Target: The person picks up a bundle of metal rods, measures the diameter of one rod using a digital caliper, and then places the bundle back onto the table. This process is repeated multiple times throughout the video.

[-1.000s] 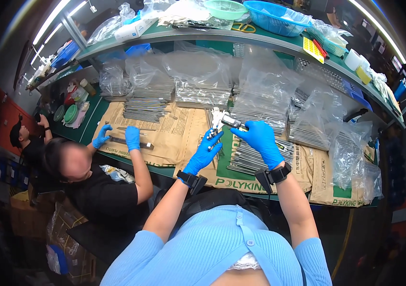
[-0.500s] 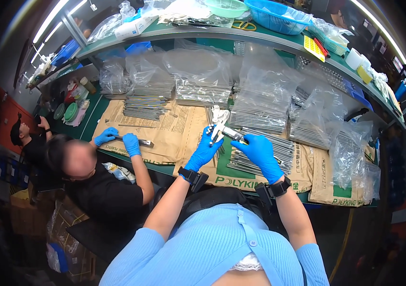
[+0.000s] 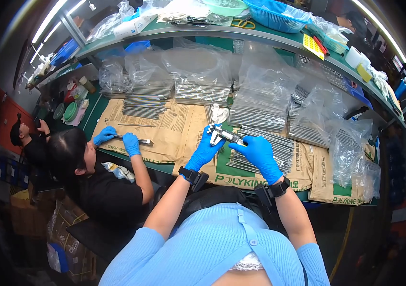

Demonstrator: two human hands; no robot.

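Observation:
My right hand (image 3: 261, 155), in a blue glove, is closed around the sliding end of a silver caliper (image 3: 230, 137). The caliper lies level above the bench, its jaws pointing left. At those jaws my left hand (image 3: 204, 149), also gloved, is closed with its fingertips up; small pale bits show between them, too small to name. Beneath and beside my right hand lies a spread of thin metal rods (image 3: 279, 148). Just beyond the jaws rests a crumpled white cloth or glove (image 3: 219, 114).
Bundles of rods (image 3: 202, 93) under clear plastic bags (image 3: 267, 78) line the back. Brown paper sacks (image 3: 179, 128) cover the bench. Overhead runs a shelf (image 3: 203, 31) with a blue basket (image 3: 277, 18). At left a co-worker (image 3: 103, 176) in blue gloves holds a dark bar (image 3: 141, 141).
The caliper has turned in my hands, so its flat face and jaws show more plainly. My hands have barely shifted. The co-worker's head has turned toward the bench.

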